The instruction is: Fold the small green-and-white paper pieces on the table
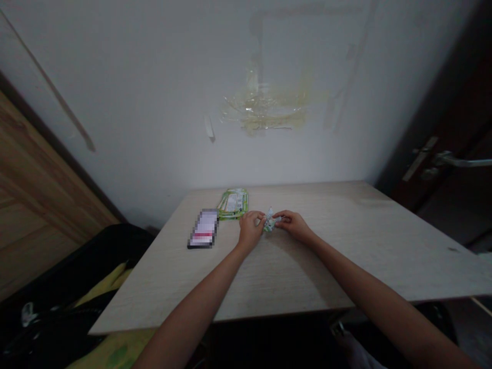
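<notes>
A small folded piece of white-and-green printed paper (270, 221) is held just above the tabletop, one part of it pointing upward. My left hand (251, 225) pinches its left side between thumb and fingers. On the other side, my right hand (292, 224) grips the right edge with its fingertips. The fingers partly cover the piece, so its full shape cannot be made out. Just beyond my left hand lies a stack of flat green-and-white printed sheets or packets (233, 203).
A phone (203, 228) with a blurred lit screen lies left of my left hand. The pale wooden table (346, 246) meets a wall (154, 102) with old tape marks. Black and yellow items (111, 282) sit at the left, and a door handle (461, 160) is at the right.
</notes>
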`<state>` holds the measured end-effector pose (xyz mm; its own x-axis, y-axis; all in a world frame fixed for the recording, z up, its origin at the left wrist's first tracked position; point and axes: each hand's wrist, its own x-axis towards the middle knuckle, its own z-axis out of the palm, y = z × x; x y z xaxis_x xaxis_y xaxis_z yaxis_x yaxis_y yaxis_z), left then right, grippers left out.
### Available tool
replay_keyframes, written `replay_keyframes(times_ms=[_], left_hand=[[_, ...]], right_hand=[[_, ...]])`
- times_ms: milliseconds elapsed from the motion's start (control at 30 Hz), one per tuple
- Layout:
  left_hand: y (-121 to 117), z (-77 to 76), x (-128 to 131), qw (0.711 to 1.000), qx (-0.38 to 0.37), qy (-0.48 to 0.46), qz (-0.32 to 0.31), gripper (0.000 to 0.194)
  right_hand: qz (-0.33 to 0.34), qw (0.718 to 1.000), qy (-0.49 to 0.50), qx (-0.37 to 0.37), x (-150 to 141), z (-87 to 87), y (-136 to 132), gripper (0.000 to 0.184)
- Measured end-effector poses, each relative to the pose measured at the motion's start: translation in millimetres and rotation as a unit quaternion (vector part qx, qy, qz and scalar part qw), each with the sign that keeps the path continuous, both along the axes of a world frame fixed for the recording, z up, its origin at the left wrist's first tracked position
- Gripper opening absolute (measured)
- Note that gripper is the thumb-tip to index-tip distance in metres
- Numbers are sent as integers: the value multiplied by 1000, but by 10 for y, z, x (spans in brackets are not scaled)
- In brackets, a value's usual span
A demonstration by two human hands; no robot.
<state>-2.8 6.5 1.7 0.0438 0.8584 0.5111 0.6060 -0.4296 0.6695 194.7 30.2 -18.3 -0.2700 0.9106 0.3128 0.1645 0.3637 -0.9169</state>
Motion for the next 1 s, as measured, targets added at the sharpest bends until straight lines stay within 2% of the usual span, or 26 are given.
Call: replay_keyframes(times_ms=[667,867,1000], left_hand=[[74,-74,-41,999,-5,-8,-38,17],[60,-56,-42,999,5,-4,-42,17],[50,-48,-42,999,1,-2,-39,18]], right_hand=[[-13,999,-18,-23,-11,65,-45,35],[5,999,18,-40,-4,64,-47,36],[7,999,24,-27,-8,26,-29,34]])
